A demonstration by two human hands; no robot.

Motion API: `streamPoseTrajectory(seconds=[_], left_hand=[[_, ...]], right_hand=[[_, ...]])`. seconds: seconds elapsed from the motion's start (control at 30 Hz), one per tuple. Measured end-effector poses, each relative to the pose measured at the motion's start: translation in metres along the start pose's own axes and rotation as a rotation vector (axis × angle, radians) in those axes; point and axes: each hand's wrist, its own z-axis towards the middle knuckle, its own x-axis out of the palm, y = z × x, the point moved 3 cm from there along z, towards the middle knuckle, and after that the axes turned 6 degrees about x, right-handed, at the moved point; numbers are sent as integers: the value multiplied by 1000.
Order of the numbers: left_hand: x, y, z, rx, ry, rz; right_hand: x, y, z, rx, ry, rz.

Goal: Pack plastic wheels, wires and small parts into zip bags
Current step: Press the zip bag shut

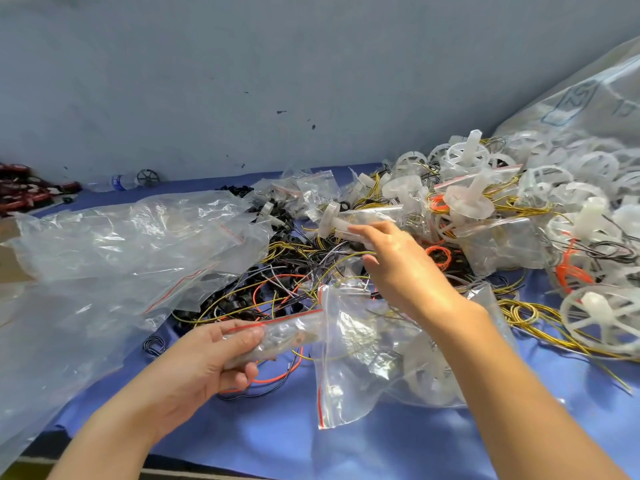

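Observation:
My left hand [207,358] grips a small red-striped zip bag [284,336] holding small parts, low over the blue table cover. My right hand [398,261] reaches forward over the wire tangle, its fingers and thumb closed on the stem of a translucent plastic wheel [330,220]. A yellow wire [349,254] ends at the thumb. Under my right forearm lies a larger zip bag [349,358] with a wheel inside. Loose black, yellow and orange wires [277,289] cover the middle. A heap of white wheels [485,188] is piled at the right.
Big crumpled clear plastic bags [121,244] spread across the left. Another large bag of wheels [588,133] leans at the far right. Red and black parts [24,192] and a water bottle [117,181] sit by the grey wall. The blue cover [277,438] shows near me.

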Motion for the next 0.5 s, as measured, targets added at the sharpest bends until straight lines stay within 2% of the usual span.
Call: streamPoseTrajectory(seconds=[0.07,0.17,0.37,0.5], left_hand=[[1,0,2,-9,-10,15],[-1,1,4,-12,-32,66],[-6,1,2,23,-53,137],[-8,1,-1,42,-32,186]], right_hand=[[-5,12,-1,-149,-21,100],[-7,23,-6,-236,43,239],[14,20,-14,-76,423,-72],[22,15,-16,-6,526,-107]])
